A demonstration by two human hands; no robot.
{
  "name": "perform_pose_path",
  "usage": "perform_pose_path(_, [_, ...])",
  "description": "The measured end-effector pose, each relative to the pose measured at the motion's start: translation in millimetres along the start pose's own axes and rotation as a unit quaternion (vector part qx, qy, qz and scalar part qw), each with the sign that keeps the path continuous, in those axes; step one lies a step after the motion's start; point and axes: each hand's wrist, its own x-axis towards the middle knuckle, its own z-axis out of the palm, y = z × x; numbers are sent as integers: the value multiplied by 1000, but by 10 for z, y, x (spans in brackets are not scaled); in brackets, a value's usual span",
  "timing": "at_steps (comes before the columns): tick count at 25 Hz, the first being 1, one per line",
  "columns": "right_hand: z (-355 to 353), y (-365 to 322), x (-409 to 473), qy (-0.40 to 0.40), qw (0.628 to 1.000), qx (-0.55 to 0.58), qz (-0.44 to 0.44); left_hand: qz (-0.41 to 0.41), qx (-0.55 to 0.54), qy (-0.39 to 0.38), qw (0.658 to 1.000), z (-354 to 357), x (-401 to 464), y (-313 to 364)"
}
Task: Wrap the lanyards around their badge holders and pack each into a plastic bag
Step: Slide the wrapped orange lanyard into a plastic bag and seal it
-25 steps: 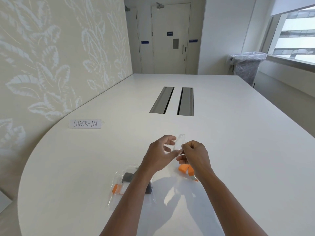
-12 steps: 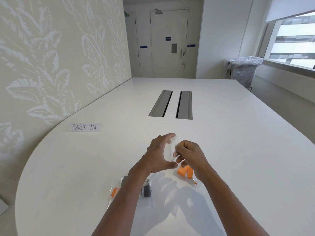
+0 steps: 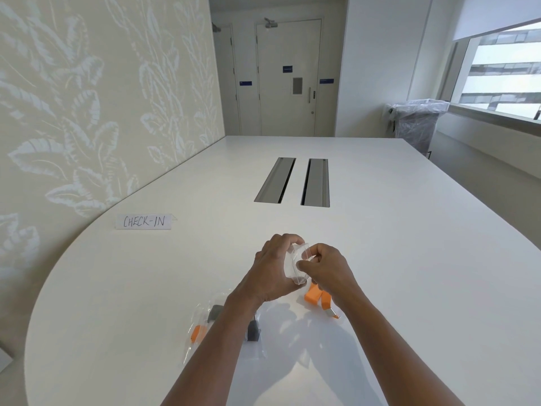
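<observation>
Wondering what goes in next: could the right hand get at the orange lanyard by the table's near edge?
Probably yes: the orange lanyard lies uncovered just under the right hand, but that hand must first release the clear plastic bag.

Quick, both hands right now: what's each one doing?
Left hand: fingers curled round the clear plastic bag, holding it.
Right hand: pinching the same bag.

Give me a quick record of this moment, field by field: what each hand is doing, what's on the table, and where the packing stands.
left hand: left hand holds the clear badge holder
right hand: right hand pinches the same holder
orange lanyard: orange lanyard hangs loose under the right hand, not yet wrapped
plastic bags: plastic bags lie on the table under the left forearm, with grey and orange pieces inside
paper label: paper label reads CHECK-IN
stage: this set not yet bagged
</observation>
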Motion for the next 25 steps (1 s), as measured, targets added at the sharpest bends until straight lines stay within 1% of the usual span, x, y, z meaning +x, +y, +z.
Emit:
perform_pose_path(2, [-16,10,14,9,1000,-1,-6,2,2,3,1000,-5,9,-18])
perform_pose_path(6, [-37,-29,29,-37,999,23,-12,-7,23,-19,1000,40,28,-40])
perform_pose_path(8, [-72,-32,48,-51,998,30,-11,-17,31,-12,999,53,35,-68])
perform_pose_path(10, [-148,18,73,-49,998,39,-7,-31,49,-1,998,49,40,-111])
perform_pose_path(12, [-241,109,102,-28,999,36,-7,-41,76,0,996,45,48,-158])
perform_pose_path(14, [-324,225,121,4,1000,-8,-8,-51,91,-10,995,52,53,-204])
perform_pose_path(16, [-373,340,118,10,998,-57,-12,-61,99,-24,993,75,63,-249])
perform_pose_path(19, [-360,486,68,-36,991,-125,-7,-76,111,-44,990,109,76,-312])
perform_pose_path(22, [-347,612,5,-74,972,-222,-8,-86,122,-63,987,139,77,-358])
perform_pose_path(25, [-333,718,-44,-107,956,-274,-11,-91,126,-75,985,171,58,-398])
